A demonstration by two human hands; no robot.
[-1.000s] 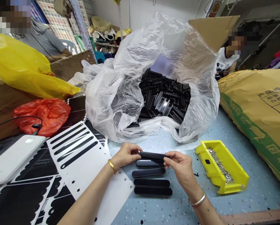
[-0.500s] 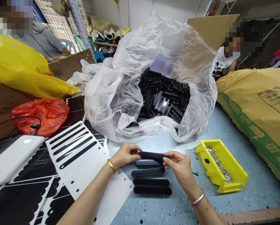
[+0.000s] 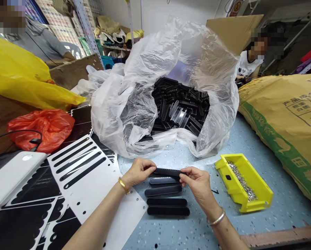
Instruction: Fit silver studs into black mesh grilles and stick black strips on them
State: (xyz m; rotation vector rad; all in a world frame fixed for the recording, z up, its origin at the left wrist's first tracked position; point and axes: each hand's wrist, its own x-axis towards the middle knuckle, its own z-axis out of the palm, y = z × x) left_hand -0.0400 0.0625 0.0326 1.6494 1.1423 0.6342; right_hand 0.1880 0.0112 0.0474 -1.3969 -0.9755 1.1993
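At lower centre our left hand [image 3: 141, 172] and right hand [image 3: 197, 182] pinch a strip [image 3: 168, 172] by its ends; slackening either could drop it onto the row [image 3: 167, 201] beneath.

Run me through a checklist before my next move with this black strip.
1. Grip: left hand and right hand pinch the black strip at its ends: ok.
2. Row: four strips lie tidy on the table under it: ok.
3. The yellow bin upright, metal bits inside: ok.
4. The clear bag open, black parts showing: ok.
5. Held strip's underside free of flaws: cannot tell.
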